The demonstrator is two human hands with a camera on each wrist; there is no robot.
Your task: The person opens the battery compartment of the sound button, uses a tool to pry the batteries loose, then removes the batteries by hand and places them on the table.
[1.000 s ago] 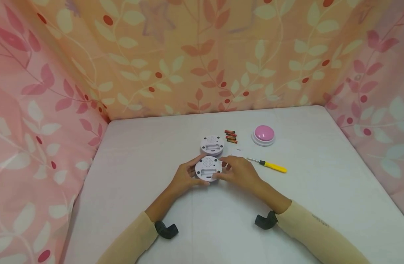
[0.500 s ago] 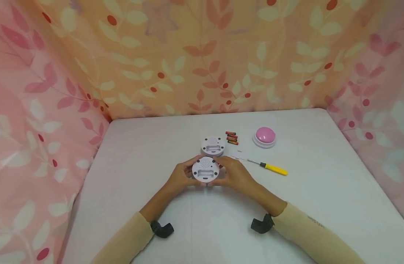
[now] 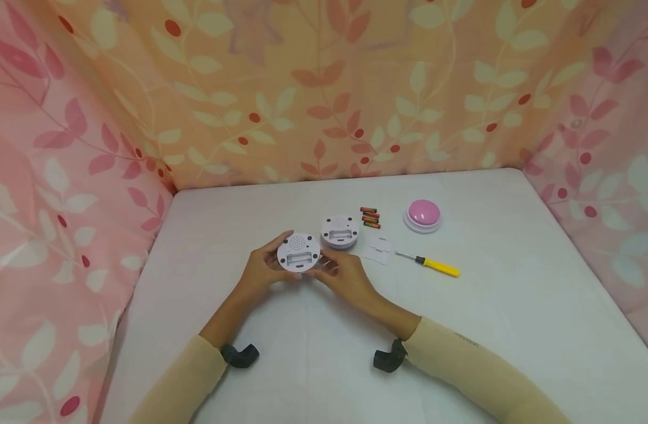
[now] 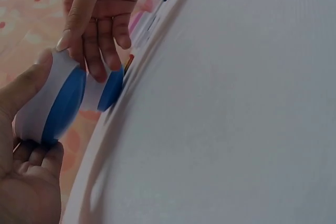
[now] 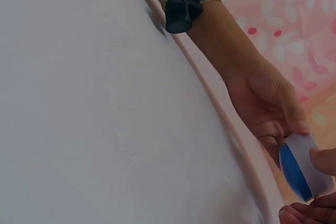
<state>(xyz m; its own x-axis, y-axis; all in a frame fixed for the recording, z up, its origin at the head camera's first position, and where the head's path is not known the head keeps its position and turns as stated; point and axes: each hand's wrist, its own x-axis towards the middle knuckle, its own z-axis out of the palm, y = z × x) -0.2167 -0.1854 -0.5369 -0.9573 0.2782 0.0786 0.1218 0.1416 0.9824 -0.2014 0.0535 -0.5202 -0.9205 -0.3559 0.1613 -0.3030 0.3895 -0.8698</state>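
Fingers (image 4: 52, 160) of the left hand (image 3: 256, 268) curl round the rim of the white round unit (image 3: 299, 249), battery bay (image 3: 299, 259) up; right hand (image 3: 351, 279) pinches its edge, 3 to 5 o'clock. Unit's at 2–3 from left hand, 10 from right. Bay's long axis roughly 9–3. Loose batteries (image 3: 371, 219): 1 o'clock off right hand, the nearer one.

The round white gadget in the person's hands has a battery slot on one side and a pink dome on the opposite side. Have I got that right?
Not quite: the dome on the round white gadget is blue, not pink, as the left wrist view shows. The battery slot is indeed on the opposite side.
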